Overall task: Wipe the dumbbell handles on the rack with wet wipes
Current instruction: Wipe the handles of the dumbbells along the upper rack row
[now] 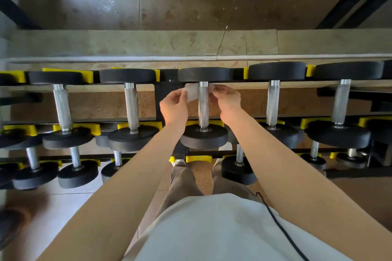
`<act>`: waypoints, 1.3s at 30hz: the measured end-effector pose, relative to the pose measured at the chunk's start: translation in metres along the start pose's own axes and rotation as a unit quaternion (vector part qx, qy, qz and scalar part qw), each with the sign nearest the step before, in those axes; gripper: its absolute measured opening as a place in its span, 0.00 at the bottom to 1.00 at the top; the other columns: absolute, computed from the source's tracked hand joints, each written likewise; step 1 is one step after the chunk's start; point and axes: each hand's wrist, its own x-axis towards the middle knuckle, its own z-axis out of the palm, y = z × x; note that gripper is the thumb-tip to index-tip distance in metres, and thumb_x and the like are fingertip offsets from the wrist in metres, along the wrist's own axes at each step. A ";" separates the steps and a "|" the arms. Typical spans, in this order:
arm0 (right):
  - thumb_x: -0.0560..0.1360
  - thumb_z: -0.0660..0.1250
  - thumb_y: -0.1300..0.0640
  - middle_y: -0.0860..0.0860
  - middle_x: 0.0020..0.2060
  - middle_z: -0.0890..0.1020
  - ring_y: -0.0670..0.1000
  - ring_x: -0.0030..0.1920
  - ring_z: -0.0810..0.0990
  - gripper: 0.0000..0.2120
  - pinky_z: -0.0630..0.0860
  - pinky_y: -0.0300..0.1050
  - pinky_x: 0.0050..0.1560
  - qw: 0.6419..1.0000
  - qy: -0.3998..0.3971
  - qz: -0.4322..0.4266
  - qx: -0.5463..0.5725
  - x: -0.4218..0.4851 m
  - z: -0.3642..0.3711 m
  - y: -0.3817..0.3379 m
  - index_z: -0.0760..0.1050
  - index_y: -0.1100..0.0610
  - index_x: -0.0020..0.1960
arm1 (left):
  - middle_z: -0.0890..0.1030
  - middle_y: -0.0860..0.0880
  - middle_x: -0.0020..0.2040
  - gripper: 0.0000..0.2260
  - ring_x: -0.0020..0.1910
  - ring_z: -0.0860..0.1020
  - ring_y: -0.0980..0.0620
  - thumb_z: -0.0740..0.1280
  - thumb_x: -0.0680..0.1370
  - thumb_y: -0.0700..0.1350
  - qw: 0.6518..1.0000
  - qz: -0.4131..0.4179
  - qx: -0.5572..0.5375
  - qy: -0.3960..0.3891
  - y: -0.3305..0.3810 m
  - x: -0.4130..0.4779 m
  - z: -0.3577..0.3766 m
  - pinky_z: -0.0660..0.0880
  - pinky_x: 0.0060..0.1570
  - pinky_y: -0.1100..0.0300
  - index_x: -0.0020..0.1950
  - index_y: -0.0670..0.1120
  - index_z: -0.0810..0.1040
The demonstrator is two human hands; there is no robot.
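Beyond the shirt (212,229), left hand (174,106) and right hand (228,101) pinch the wet wipe (192,93) either side of the fore-aft handle (203,106).

I see the wet wipe (191,93) as white and faintly see-through against the silver dumbbell handle (203,108), which has a fine knurled crosshatch along its middle and smooth bright collars at its ends. The dumbbell heads (204,136) are matte black to charcoal. The cradles (198,158) are bright yellow and the rack frame (160,99) is black. The floor (106,106) is speckled brown. On my feed the shirt (212,229) is pale grey-white, the trousers (182,182) taupe and the cable (280,226) black.
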 end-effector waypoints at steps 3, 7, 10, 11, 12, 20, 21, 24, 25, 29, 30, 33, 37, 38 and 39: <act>0.78 0.69 0.61 0.51 0.46 0.85 0.49 0.47 0.86 0.07 0.82 0.42 0.52 0.999 0.037 -0.005 0.005 0.001 -0.022 0.005 0.79 0.50 0.45 | 0.85 0.55 0.47 0.05 0.50 0.83 0.55 0.70 0.80 0.44 0.997 -0.012 0.051 -0.060 -0.002 0.002 0.010 0.80 0.58 0.52 0.53 0.51 0.83; 0.79 0.68 0.61 0.51 0.48 0.84 0.50 0.49 0.84 0.06 0.81 0.45 0.55 0.998 0.026 -0.015 -0.046 -0.002 -0.039 0.020 0.79 0.51 0.47 | 0.84 0.54 0.50 0.08 0.52 0.82 0.53 0.69 0.81 0.44 0.985 0.005 0.137 -0.109 0.001 0.008 0.008 0.80 0.60 0.50 0.58 0.49 0.83; 0.79 0.68 0.62 0.53 0.51 0.84 0.47 0.48 0.84 0.04 0.80 0.42 0.52 0.991 -0.056 -0.004 -0.123 -0.006 -0.036 0.029 0.79 0.55 0.51 | 0.82 0.54 0.53 0.11 0.54 0.81 0.53 0.67 0.82 0.44 0.979 0.044 0.176 -0.093 -0.004 0.006 -0.017 0.79 0.59 0.54 0.64 0.48 0.81; 0.79 0.67 0.62 0.53 0.52 0.84 0.47 0.48 0.84 0.04 0.80 0.40 0.50 0.985 -0.082 -0.013 -0.153 -0.006 -0.035 0.031 0.79 0.56 0.53 | 0.82 0.53 0.54 0.11 0.54 0.82 0.52 0.67 0.82 0.44 0.979 0.050 0.181 -0.080 -0.007 0.006 -0.024 0.80 0.58 0.54 0.65 0.48 0.80; 0.79 0.67 0.62 0.53 0.52 0.84 0.46 0.48 0.83 0.05 0.80 0.39 0.49 0.980 -0.095 -0.023 -0.175 -0.006 -0.035 0.032 0.79 0.57 0.54 | 0.83 0.52 0.55 0.11 0.54 0.82 0.52 0.67 0.82 0.44 0.980 0.049 0.182 -0.070 -0.010 0.005 -0.028 0.81 0.57 0.54 0.65 0.48 0.80; 0.77 0.68 0.63 0.52 0.51 0.83 0.51 0.53 0.81 0.07 0.78 0.45 0.55 0.942 0.000 -0.065 -0.328 0.004 -0.073 0.036 0.82 0.52 0.47 | 0.84 0.47 0.55 0.10 0.54 0.81 0.49 0.67 0.82 0.44 0.941 0.024 0.285 -0.181 -0.016 -0.008 -0.004 0.75 0.48 0.61 0.63 0.45 0.81; 0.78 0.68 0.62 0.52 0.51 0.83 0.49 0.51 0.79 0.06 0.76 0.41 0.50 0.930 -0.019 -0.069 -0.360 0.003 -0.072 0.037 0.83 0.55 0.50 | 0.84 0.47 0.56 0.11 0.56 0.81 0.49 0.67 0.82 0.44 0.934 0.028 0.303 -0.186 -0.015 -0.007 -0.009 0.76 0.49 0.60 0.63 0.46 0.81; 0.78 0.68 0.59 0.53 0.55 0.82 0.49 0.52 0.78 0.09 0.75 0.41 0.51 0.876 -0.105 -0.083 -0.463 -0.002 -0.056 0.043 0.81 0.57 0.58 | 0.83 0.45 0.60 0.13 0.57 0.81 0.46 0.68 0.81 0.44 0.895 0.052 0.390 -0.209 -0.020 -0.004 -0.035 0.79 0.56 0.53 0.65 0.47 0.81; 0.78 0.68 0.58 0.53 0.56 0.82 0.50 0.54 0.79 0.10 0.77 0.44 0.54 0.861 -0.129 -0.082 -0.486 -0.004 -0.051 0.044 0.81 0.57 0.58 | 0.84 0.45 0.59 0.12 0.56 0.82 0.46 0.68 0.81 0.44 0.878 0.066 0.421 -0.216 -0.023 -0.004 -0.044 0.80 0.56 0.51 0.65 0.48 0.82; 0.80 0.65 0.57 0.57 0.55 0.81 0.55 0.55 0.79 0.11 0.78 0.52 0.58 0.833 -0.138 -0.085 -0.529 -0.007 -0.056 0.042 0.80 0.59 0.59 | 0.84 0.46 0.59 0.10 0.57 0.81 0.47 0.69 0.80 0.45 0.851 0.110 0.449 -0.247 -0.022 -0.007 -0.046 0.79 0.58 0.51 0.61 0.47 0.84; 0.80 0.64 0.57 0.58 0.54 0.81 0.56 0.54 0.79 0.11 0.78 0.52 0.57 0.829 -0.127 -0.090 -0.538 -0.006 -0.062 0.040 0.79 0.60 0.58 | 0.83 0.46 0.60 0.10 0.57 0.80 0.46 0.69 0.80 0.45 0.849 0.114 0.448 -0.255 -0.019 -0.009 -0.039 0.79 0.58 0.51 0.60 0.46 0.84; 0.80 0.64 0.55 0.59 0.50 0.81 0.56 0.51 0.80 0.11 0.77 0.48 0.52 0.826 -0.091 -0.100 -0.547 -0.005 -0.074 0.038 0.79 0.62 0.55 | 0.82 0.41 0.58 0.11 0.56 0.80 0.42 0.67 0.81 0.44 0.842 0.098 0.461 -0.263 -0.014 -0.016 -0.023 0.79 0.55 0.50 0.57 0.40 0.84; 0.80 0.66 0.54 0.53 0.53 0.83 0.52 0.52 0.81 0.09 0.79 0.48 0.55 0.814 -0.136 -0.130 -0.550 -0.009 -0.063 0.045 0.81 0.55 0.57 | 0.83 0.43 0.55 0.11 0.54 0.80 0.43 0.66 0.79 0.44 0.854 0.072 0.442 -0.265 -0.008 -0.019 -0.035 0.80 0.55 0.46 0.56 0.41 0.84; 0.80 0.67 0.53 0.52 0.54 0.83 0.52 0.53 0.81 0.09 0.79 0.49 0.56 0.815 -0.149 -0.126 -0.545 -0.010 -0.059 0.047 0.81 0.53 0.58 | 0.83 0.45 0.54 0.11 0.54 0.80 0.44 0.67 0.78 0.44 0.857 0.076 0.433 -0.270 -0.006 -0.019 -0.039 0.80 0.55 0.47 0.56 0.42 0.84; 0.80 0.67 0.53 0.52 0.55 0.83 0.51 0.54 0.81 0.10 0.79 0.50 0.57 0.819 -0.155 -0.122 -0.539 -0.011 -0.056 0.049 0.81 0.53 0.58 | 0.83 0.46 0.54 0.11 0.53 0.80 0.46 0.67 0.78 0.45 0.861 0.080 0.421 -0.274 -0.003 -0.021 -0.041 0.80 0.55 0.47 0.56 0.44 0.84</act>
